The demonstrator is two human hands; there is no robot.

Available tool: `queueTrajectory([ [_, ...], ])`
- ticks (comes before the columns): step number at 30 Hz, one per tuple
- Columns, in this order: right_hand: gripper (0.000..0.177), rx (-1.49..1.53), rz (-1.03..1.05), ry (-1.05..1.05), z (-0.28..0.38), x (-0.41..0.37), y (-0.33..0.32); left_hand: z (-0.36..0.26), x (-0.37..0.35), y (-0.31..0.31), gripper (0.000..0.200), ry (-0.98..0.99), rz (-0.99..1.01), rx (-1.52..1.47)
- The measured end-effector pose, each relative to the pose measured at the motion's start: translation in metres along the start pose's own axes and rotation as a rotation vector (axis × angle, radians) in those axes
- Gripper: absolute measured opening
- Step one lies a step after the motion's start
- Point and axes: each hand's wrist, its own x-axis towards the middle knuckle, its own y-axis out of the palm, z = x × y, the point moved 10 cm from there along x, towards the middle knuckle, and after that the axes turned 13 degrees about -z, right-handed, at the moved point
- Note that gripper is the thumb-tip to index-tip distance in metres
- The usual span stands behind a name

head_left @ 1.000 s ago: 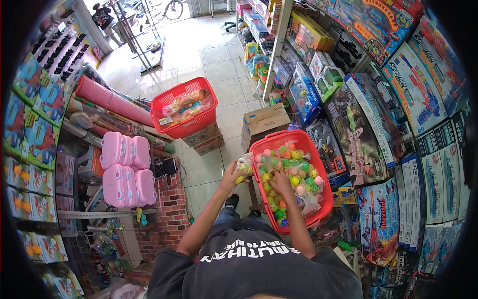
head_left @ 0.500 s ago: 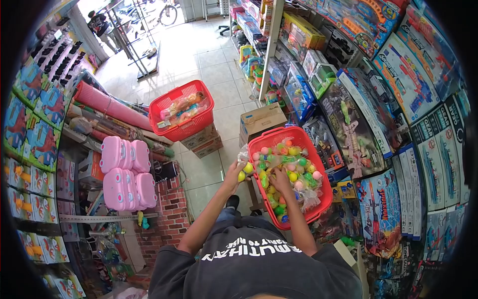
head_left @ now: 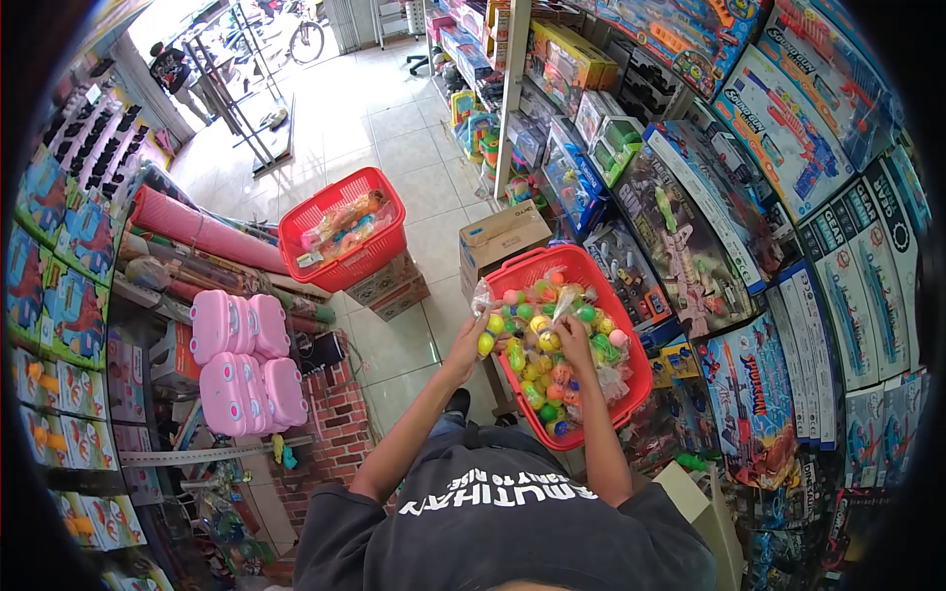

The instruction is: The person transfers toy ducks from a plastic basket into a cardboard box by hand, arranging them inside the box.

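Note:
A red basket (head_left: 639,379) in front of me is filled with clear bags of small colourful balls (head_left: 542,379). At its left edge my left hand (head_left: 467,345) is closed on the top of a clear bag with yellow balls (head_left: 486,343). Over the basket, my right hand (head_left: 572,337) pinches the gathered top of another clear bag, which has yellow balls (head_left: 547,341) hanging beside the fingers.
Another red basket (head_left: 386,246) with bagged toys sits on boxes. A cardboard box (head_left: 505,236) stands behind the near basket. Pink cases (head_left: 238,394) are at left, boxed toys (head_left: 680,236) line the right shelves. A person (head_left: 172,74) stands near the entrance.
My right hand has risen out of the balls and now holds up a clear bag. My left hand still holds its bag. The view has shifted slightly.

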Motion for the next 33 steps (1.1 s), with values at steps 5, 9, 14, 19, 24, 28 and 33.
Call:
queueTrajectory([
  [5,0.01,0.275,0.022,0.074,0.047,-0.011,0.015,0.012,0.006,0.018,0.04,0.003,0.021,-0.024],
  [9,0.012,0.265,0.081,0.02,0.069,-0.025,0.043,0.017,0.014,0.02,0.042,0.069,-0.041,-0.122],
  [14,0.013,0.159,0.082,-0.081,0.082,-0.033,0.05,0.015,0.012,0.018,0.043,0.162,-0.024,-0.004],
  [19,0.014,0.057,0.163,-0.128,0.081,-0.033,0.061,0.014,-0.002,0.03,0.045,0.087,0.034,-0.043],
  [24,0.015,0.31,0.246,-0.021,0.09,-0.038,0.063,0.023,-0.002,0.021,0.042,-0.123,0.056,-0.183],
  [28,0.016,0.407,0.173,0.121,0.064,-0.03,0.048,0.021,-0.002,0.0,0.046,-0.125,-0.031,-0.166],
  [33,0.03,-0.285,0.174,-0.062,-0.021,-0.031,0.036,0.015,-0.005,-0.011,0.055,-0.112,0.032,-0.223],
])
